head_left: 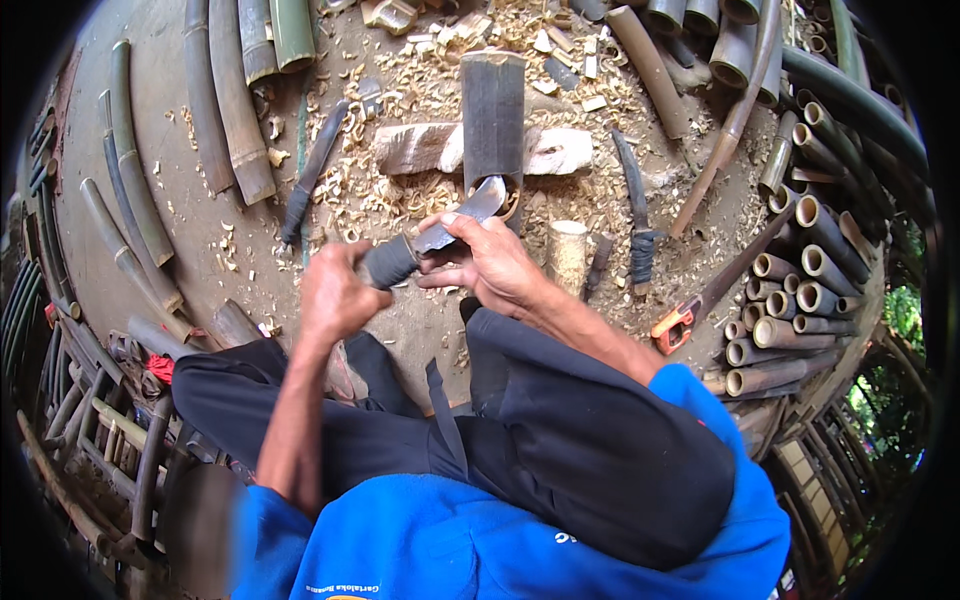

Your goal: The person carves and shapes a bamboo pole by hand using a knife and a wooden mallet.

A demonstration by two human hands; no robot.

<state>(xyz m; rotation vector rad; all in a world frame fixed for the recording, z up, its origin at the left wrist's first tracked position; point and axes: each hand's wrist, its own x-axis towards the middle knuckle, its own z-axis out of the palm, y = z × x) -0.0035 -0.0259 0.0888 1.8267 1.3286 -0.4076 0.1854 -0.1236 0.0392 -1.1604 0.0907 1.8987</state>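
Gripping one curved knife (430, 240) by its wrapped handle (388, 262) with closed fingers, the left hand (335, 290) sits beside the right hand (497, 262), whose fingers hold the blade (487, 200), their undersides hidden. The tip partly covers the near opening of one bamboo section (493, 110), which hides one pale log's (420, 150) middle. On the floor (250, 290) lie two wrapped tools (318, 160) (635, 205) and, right, one saw (675, 325).

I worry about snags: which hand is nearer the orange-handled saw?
Right. The right hand, at the knife's blade, is left of the saw; the left hand, on the knife's wrapped handle, is farther left.
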